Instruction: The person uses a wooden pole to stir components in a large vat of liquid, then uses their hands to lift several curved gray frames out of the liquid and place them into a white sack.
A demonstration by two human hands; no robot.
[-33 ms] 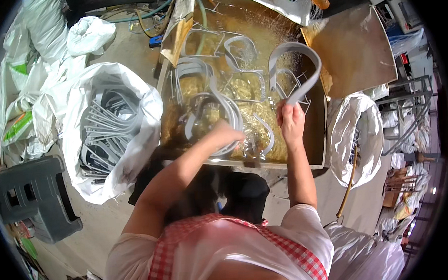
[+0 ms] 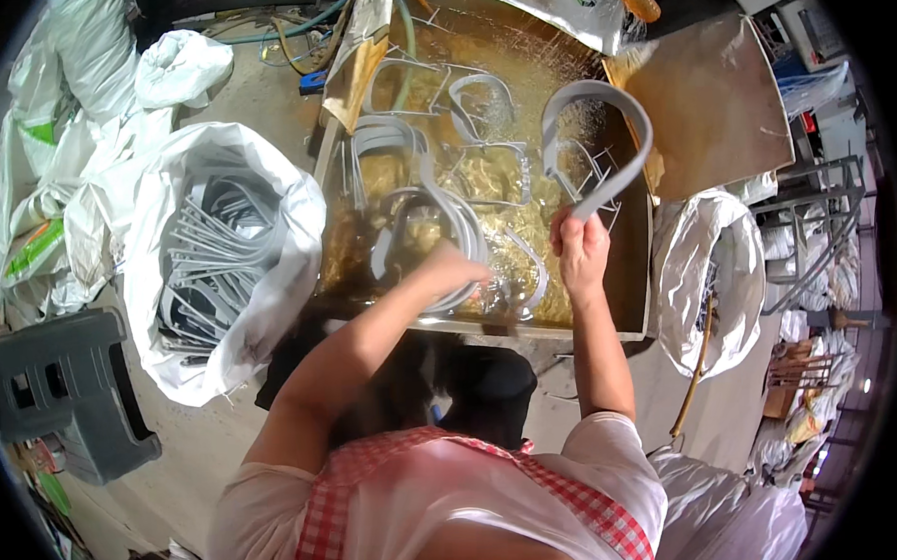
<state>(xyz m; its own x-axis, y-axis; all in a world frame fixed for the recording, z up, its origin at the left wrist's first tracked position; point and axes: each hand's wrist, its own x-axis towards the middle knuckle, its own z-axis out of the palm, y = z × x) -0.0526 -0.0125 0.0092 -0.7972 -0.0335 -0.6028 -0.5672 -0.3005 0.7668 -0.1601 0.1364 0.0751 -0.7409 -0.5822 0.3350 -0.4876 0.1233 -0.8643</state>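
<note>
A wide metal tank (image 2: 635, 302) of yellowish liquid filled the far middle of the view, its near rim just in front of the person, who leaned over it from the near side. Many grey curved strips (image 2: 402, 142), bent like horseshoes, lay in the liquid, apparently soaking there.

To the left of the tank stood a large white sack (image 2: 269, 288), its mouth rolled wide open, probably so that pieces could be lifted out easily. It held a tangle of more grey bent strips (image 2: 217, 260). Farther left lay crumpled white bags (image 2: 83, 166), and at the near left a grey plastic stool (image 2: 53, 387) sat on the floor (image 2: 206, 451).

To the right of the tank a second sack with a shiny lining (image 2: 709, 279) stood open, with a wooden stick (image 2: 698, 369) leaning at it. Beyond it, a flat brown board (image 2: 711, 98) rested against the tank's far right corner.

The person wore a pale shirt under a red-checked apron (image 2: 599, 514).

The right hand (image 2: 582, 244) was closed in a firm grip around the lower end of one grey curved strip (image 2: 602, 133), holding it upright above the right side of the tank, clear of the liquid, perhaps to let it drain over the tank.

The left hand (image 2: 453, 270) reached low over the middle of the tank, beside a bundle of looped strips (image 2: 436, 220) near the front rim. It was blurred, so I cannot tell whether its grip was open or closed.
</note>
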